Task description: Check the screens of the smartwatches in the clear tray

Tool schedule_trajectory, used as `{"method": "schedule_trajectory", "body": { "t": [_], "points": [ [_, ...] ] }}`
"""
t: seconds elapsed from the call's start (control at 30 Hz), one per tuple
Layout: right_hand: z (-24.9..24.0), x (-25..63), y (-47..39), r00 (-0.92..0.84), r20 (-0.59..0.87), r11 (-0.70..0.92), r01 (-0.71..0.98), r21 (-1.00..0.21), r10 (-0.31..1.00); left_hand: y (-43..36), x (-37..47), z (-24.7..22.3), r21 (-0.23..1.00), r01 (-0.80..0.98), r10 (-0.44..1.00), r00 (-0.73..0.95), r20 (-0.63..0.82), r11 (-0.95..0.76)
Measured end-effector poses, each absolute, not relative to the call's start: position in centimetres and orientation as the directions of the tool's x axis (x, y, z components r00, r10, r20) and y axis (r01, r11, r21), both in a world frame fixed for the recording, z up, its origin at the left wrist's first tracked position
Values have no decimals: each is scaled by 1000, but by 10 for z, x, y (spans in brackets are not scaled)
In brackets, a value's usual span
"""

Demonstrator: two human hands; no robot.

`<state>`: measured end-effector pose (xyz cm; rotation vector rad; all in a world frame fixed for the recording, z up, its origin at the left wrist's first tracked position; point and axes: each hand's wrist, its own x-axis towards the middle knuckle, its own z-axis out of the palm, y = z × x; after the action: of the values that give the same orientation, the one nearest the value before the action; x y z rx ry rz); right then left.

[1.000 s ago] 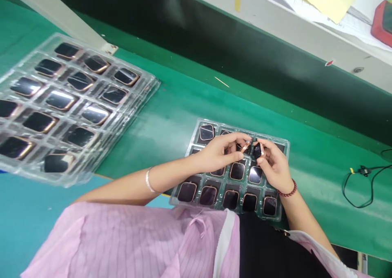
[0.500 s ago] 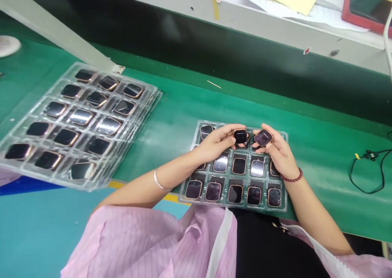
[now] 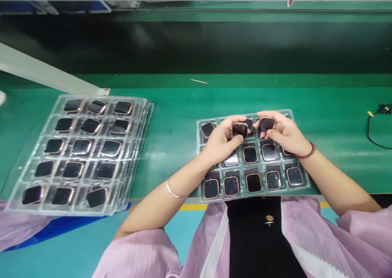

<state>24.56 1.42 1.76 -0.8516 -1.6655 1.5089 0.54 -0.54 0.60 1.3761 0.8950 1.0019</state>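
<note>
Currently, over the tray, the left hand pinches one watch, the right hand another watch. Stacked trays sit left of the tray, a cable right, a green table beneath.

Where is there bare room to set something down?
The green bench is bare between the tray stack and the middle tray, and between the right forearm and the black cable. Crowded: the filled tray stack; the middle tray, under left hand and right hand.
</note>
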Motion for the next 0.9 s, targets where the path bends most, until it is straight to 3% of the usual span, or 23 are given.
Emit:
{"method": "schedule_trajectory", "body": {
  "t": [0.2,0.33,0.47,0.63,0.77,0.9],
  "points": [
    [17,245,21,-410,127,164,57,-985,903,1,9,2,994,-35,948,301,105,-99],
    [15,264,35,-204,292,351,391,-851,934,8,9,1,997,41,980,192,61,-70],
    [5,284,46,-263,324,415,647,-640,909,12,9,1,996,61,992,114,51,-58],
    [-1,293,49,-164,407,408,651,-639,899,13,10,0,997,63,994,103,25,-31],
    [1,297,47,-32,476,386,635,-669,879,10,7,-3,989,116,994,70,85,-93],
    [4,292,41,-42,460,375,645,-666,887,10,4,-1,985,147,994,69,81,-91]
  ]
}}
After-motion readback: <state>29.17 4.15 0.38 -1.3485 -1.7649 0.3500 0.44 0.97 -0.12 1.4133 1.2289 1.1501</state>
